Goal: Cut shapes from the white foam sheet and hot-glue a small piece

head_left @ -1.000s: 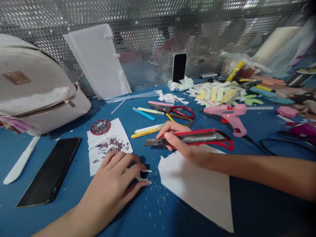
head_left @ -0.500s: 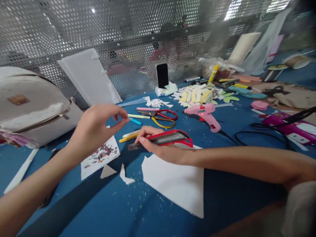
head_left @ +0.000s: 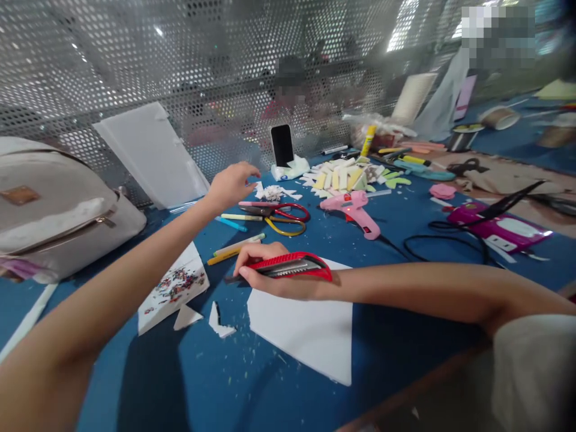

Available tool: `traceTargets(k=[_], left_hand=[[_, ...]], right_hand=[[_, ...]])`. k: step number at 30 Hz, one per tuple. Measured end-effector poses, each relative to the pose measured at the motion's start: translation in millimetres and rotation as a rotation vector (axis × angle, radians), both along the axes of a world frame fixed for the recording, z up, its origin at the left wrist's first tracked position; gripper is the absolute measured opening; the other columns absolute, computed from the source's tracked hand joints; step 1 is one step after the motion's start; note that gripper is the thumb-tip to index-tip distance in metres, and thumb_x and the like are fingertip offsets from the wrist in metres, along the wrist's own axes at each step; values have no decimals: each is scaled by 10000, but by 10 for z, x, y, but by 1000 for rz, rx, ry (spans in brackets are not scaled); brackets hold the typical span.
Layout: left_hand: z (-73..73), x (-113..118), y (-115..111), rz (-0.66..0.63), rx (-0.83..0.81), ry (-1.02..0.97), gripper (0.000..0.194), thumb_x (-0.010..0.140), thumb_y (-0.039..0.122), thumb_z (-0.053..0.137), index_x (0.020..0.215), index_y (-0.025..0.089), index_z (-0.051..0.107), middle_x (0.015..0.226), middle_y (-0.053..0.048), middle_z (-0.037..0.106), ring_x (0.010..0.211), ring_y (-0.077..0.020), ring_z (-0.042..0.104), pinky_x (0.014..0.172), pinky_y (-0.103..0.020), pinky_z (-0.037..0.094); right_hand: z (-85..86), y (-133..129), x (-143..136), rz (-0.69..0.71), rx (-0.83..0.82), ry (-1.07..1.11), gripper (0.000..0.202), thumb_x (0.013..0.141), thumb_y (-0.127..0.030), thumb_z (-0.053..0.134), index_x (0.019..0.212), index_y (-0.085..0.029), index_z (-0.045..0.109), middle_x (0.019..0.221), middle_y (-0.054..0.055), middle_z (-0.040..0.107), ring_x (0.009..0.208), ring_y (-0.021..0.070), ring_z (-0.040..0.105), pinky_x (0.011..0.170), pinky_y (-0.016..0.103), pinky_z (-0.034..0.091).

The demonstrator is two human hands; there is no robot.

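Table (head_left: 216,390), cutter (head_left: 292,266) seemingly over paper edge (head_left: 252,309)

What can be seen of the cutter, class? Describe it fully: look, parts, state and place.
The cutter is long and slim, with a red, plastic-looking body and a grey, metal-looking channel with a notched edge. Its blade is out at the front, darkish and a little blurred. The right hand grips it near the blade, holding it roughly level across the view. It lies over the upper part of the white sheet, blade pointing left; whether the blade touches anything is unclear.
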State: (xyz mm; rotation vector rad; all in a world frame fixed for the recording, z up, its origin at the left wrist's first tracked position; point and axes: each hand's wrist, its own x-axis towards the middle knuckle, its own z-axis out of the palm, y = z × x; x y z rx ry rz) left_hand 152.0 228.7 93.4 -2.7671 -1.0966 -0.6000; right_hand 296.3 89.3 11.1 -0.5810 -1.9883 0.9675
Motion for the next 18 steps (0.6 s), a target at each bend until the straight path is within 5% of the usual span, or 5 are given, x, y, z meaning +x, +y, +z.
traceTargets(k=[4, 9, 13, 18], left_hand=[[24, -684, -535, 37, -84, 48, 361, 1064, 391, 447, 1070, 101, 661, 1006, -24, 649, 924, -190, 665, 857, -350, 542], [-247, -1328, -1301, 45, -229, 40, 233, 997, 358, 538, 921, 178, 665, 826, 5, 686, 691, -130, 625, 632, -229, 487], [-496, -1379, -1674, -61, -347, 52, 204, 957, 283, 634, 1149, 222, 667, 1106, -64, 697, 982, -181, 673, 848, -269, 540], [-617, -1270, -1749, -120, -369, 57, 111, 927, 204, 669, 1037, 212, 683, 1098, -70, 670, 1016, -199, 645, 895, -311, 508]], right_hand=[[57, -22, -3, -6, -13, -18, 132, 968, -267, 572, 879, -179, 612, 859, 11, 693, 772, 142, 621, 703, 250, 436], [34, -27, -3, 4, 45, -39, 163, 986, -278, 544, 891, -181, 634, 836, 6, 681, 734, 131, 606, 673, 236, 429], [-28, -39, -37, -29, 230, -80, 178, 980, -320, 528, 943, -187, 639, 784, -7, 670, 677, 127, 608, 638, 231, 424], [118, -90, -18, -76, 836, -358, 266, 1006, -422, 538, 1070, -193, 656, 835, 13, 695, 713, 142, 614, 610, 247, 376]])
